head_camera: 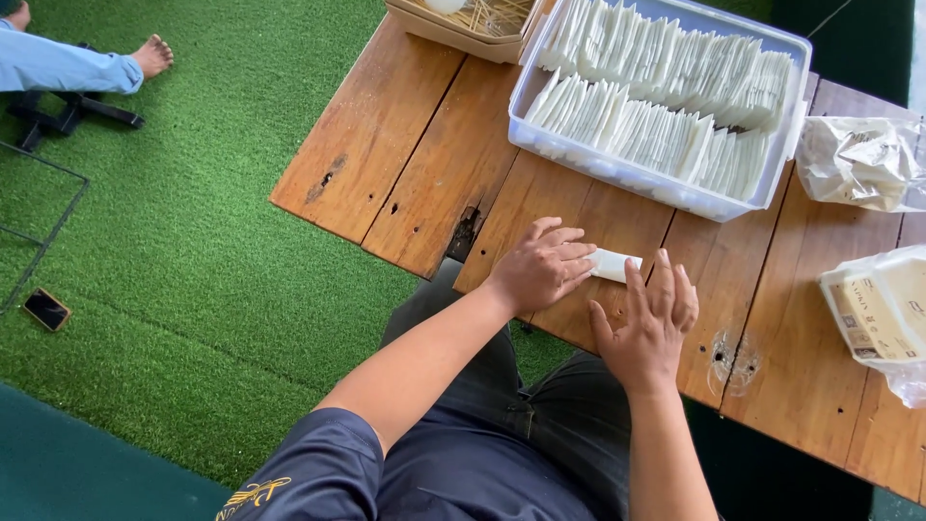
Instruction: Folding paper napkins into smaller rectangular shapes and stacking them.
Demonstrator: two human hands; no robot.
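Note:
A small white folded napkin (614,264) lies on the wooden table (415,154) near its front edge. My left hand (540,265) lies flat over the napkin's left end, fingers pressing down on it. My right hand (648,323) rests beside it with fingers spread, fingertips touching the napkin's right end. Beyond the hands stands a clear plastic bin (783,135) packed with two rows of folded white napkins (656,92).
A cardboard tray of wooden sticks (473,21) stands at the table's far edge. Plastic bags of paper stock lie at the right (858,159) (883,309). Green artificial turf (193,241) surrounds the table, with a phone (46,309) on it and another person's foot (152,53) at far left.

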